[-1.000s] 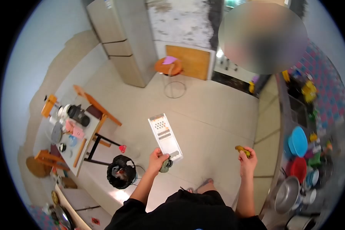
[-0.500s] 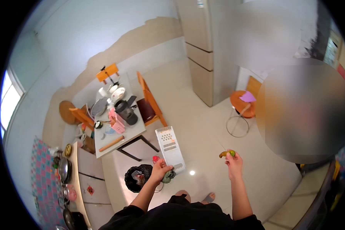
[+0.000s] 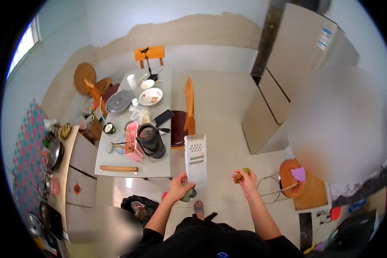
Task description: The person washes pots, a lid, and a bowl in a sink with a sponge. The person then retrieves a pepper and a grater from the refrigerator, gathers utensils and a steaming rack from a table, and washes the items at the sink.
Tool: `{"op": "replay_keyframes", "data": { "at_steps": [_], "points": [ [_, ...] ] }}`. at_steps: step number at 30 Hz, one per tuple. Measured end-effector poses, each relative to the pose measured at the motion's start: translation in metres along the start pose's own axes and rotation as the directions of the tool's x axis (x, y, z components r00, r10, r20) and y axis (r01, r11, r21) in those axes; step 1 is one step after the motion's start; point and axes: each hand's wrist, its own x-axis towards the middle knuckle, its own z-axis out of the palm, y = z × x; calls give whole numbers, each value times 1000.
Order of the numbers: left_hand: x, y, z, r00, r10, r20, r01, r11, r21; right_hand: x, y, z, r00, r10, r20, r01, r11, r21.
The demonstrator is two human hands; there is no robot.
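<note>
My left hand (image 3: 177, 189) is closed round the lower end of a white flat grater (image 3: 196, 165), which has rows of holes and slots and some bits near its far end. A dark green crumpled clump (image 3: 188, 195) is also at that hand, below the grater's handle; its kind is unclear. My right hand (image 3: 248, 185) stands apart to the right, raised, with its fingers pinched on a small green-and-brown lump (image 3: 241, 175) whose kind I cannot make out.
Ahead on the left, a table (image 3: 159, 171) bears a rolling pin (image 3: 118, 168), a pink utensil holder (image 3: 133, 142), a dark jug (image 3: 150, 139) and bowls. A black-bagged bin (image 3: 137, 208) stands beside my left arm. An orange stool (image 3: 290, 174) and a fridge (image 3: 266, 116) are on the right.
My view has swung left, so the table sits closer and the fridge has shifted right. A foot has stepped forward. Both hands keep hold of the same things.
</note>
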Motion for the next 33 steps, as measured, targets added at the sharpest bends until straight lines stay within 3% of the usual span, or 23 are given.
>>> {"op": "replay_keyframes", "data": {
  "at_steps": [3, 4, 6, 13, 15, 17, 18, 19, 22, 25, 29, 31, 33],
  "points": [
    [59, -11, -13, 994, 25, -110, -27, 999, -21, 75, -6, 18, 999, -37, -17, 33, 982, -186],
    [75, -8, -16, 990, -47, -134, 50, 999, 21, 96, -10, 21, 998, -63, -31, 55, 978, -203],
    [109, -10, -14, 984, -94, -153, 83, 993, -79, 146, -24, 23, 990, -132, -56, 116, 966, -231],
    [270, 11, 9, 973, -87, -215, 52, 986, -161, 332, -79, -38, 940, -311, -142, 190, 819, -542],
    [324, 27, 27, 982, -61, -178, 14, 966, -257, 401, -89, -69, 902, -421, -100, 245, 688, -683],
    [386, 25, 45, 986, -65, -154, 53, 995, -81, 461, -128, -91, 833, -554, -5, 337, 514, -789],
    [414, 51, 66, 977, -76, -198, 49, 989, -139, 485, -152, -91, 784, -617, 69, 396, 411, -821],
    [444, 60, 76, 981, -15, -196, 8, 999, -36, 507, -176, -88, 729, -669, 146, 447, 302, -842],
    [533, 99, 113, 994, -52, -97, 38, 989, -143, 583, -247, -79, 788, -607, 106, 347, 295, -890],
    [605, 101, 126, 999, -29, -36, 25, 994, -106, 671, -285, -80, 722, -653, 230, 356, 66, -932],
    [696, 107, 143, 992, -124, -28, 119, 983, -143, 787, -333, -69, 731, -597, 330, 182, -296, -938],
    [739, 98, 146, 994, -105, 18, 107, 977, -183, 852, -328, -77, 725, -580, 372, 83, -462, -883],
    [797, 94, 145, 994, -64, 90, 83, 971, -223, 908, -339, -86, 680, -531, 506, -22, -705, -709]
  ]
}}
